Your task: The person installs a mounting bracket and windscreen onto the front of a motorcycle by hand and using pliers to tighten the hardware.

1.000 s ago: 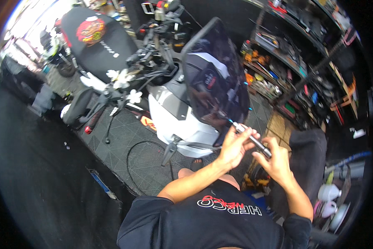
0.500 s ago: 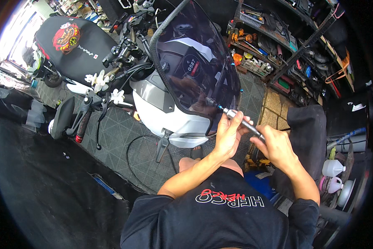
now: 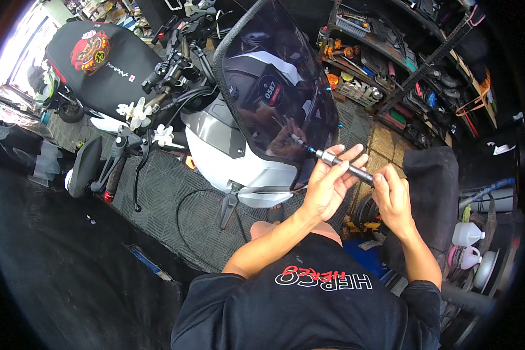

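Observation:
A slim metal socket driver (image 3: pixel 361 173) slants from my right hand up to a blue bolt (image 3: pixel 312 150) at the lower edge of a dark tinted windscreen (image 3: pixel 256 131). My left hand (image 3: pixel 322 195) steadies its shaft just behind the tip, thumb laid along it and the other fingers extended behind. The fingers of my right hand (image 3: pixel 393 201) are curled around the driver's rear end. The windscreen stands on the white and grey front of a motorcycle (image 3: pixel 215 154). More blue bolts (image 3: pixel 340 125) dot its right edge.
Handlebars with a brake lever (image 3: pixel 137 181), a mirror (image 3: pixel 84 167) and a black seat (image 3: pixel 102 55) lie to the left. Metal shelves (image 3: pixel 385 55) of tools stand at the far right. Plastic jugs (image 3: pixel 468 234) sit at the right. A black cable (image 3: pixel 179 217) curves over the floor mat.
My left fingers have opened outward from the shaft. My right hand has shifted slightly right and turned more upright at the driver's end. The tip stays at the bolt.

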Action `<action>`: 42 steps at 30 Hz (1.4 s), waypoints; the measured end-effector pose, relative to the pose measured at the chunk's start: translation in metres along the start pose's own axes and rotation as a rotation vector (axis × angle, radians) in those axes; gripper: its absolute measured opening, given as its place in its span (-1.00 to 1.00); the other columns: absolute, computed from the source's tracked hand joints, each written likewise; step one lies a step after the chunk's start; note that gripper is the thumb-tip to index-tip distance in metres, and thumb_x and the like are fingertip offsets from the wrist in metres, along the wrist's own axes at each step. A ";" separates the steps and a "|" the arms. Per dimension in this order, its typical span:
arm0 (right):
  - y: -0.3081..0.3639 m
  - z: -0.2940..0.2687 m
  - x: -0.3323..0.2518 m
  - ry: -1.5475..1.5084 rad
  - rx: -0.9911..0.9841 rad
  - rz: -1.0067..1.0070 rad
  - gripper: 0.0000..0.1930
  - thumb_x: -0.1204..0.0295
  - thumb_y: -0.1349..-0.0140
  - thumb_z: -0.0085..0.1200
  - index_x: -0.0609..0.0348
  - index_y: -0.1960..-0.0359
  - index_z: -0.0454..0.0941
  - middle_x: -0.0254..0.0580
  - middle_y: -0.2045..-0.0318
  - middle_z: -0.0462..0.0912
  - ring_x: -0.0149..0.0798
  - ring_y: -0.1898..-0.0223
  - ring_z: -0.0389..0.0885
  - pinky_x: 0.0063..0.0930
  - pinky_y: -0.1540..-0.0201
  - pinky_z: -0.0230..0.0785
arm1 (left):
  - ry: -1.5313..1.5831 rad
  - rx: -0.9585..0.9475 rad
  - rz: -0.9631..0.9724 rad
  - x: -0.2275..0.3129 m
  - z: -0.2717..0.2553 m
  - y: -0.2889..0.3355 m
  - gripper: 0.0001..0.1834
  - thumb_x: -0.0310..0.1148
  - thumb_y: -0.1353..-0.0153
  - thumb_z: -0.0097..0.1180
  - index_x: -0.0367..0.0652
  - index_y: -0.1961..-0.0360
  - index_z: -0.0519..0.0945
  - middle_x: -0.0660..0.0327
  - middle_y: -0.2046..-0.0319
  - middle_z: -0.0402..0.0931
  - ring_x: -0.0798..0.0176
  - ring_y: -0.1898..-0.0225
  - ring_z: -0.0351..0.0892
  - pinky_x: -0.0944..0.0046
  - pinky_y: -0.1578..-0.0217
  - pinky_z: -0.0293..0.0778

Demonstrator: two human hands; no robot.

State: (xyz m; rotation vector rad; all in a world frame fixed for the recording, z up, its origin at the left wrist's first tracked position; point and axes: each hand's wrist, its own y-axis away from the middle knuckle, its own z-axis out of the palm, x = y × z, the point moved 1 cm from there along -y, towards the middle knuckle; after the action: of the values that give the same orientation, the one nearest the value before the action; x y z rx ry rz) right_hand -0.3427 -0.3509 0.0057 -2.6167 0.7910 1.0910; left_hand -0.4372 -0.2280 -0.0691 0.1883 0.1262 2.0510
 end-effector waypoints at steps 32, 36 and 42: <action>0.011 0.007 0.008 0.273 0.196 -0.216 -0.78 0.43 -0.26 0.21 0.25 0.14 0.50 -0.10 0.56 0.57 -0.12 0.66 0.54 -0.37 0.57 0.37 | -0.021 -0.043 -0.054 -0.002 -0.010 -0.003 -0.86 -0.42 -0.40 0.02 -0.06 0.04 0.43 0.04 0.06 0.58 0.02 -0.03 0.63 0.17 0.10 0.71; 0.005 0.014 -0.019 0.254 0.323 -0.397 -0.82 0.38 -0.34 0.12 0.26 0.25 0.50 -0.12 0.69 0.47 -0.14 0.71 0.49 -0.35 0.61 0.31 | -0.078 -0.107 -0.058 -0.004 -0.039 -0.007 -0.80 -0.45 -0.41 -0.01 -0.04 -0.02 0.41 -0.04 -0.06 0.52 -0.04 -0.16 0.51 0.05 -0.07 0.61; 0.012 0.003 0.001 0.276 0.120 -0.113 -0.69 0.50 -0.20 0.23 0.32 0.05 0.47 -0.05 0.52 0.56 -0.16 0.59 0.57 -0.43 0.54 0.35 | -0.018 -0.128 -0.009 -0.010 -0.021 -0.003 -0.86 -0.44 -0.41 -0.02 -0.04 0.04 0.42 0.01 0.00 0.56 -0.01 -0.09 0.58 0.08 -0.03 0.65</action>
State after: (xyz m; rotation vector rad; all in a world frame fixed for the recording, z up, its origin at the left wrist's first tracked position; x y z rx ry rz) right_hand -0.3504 -0.3602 0.0032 -2.7040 0.7239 0.6411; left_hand -0.4340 -0.2361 -0.0914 0.1261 -0.0148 2.0400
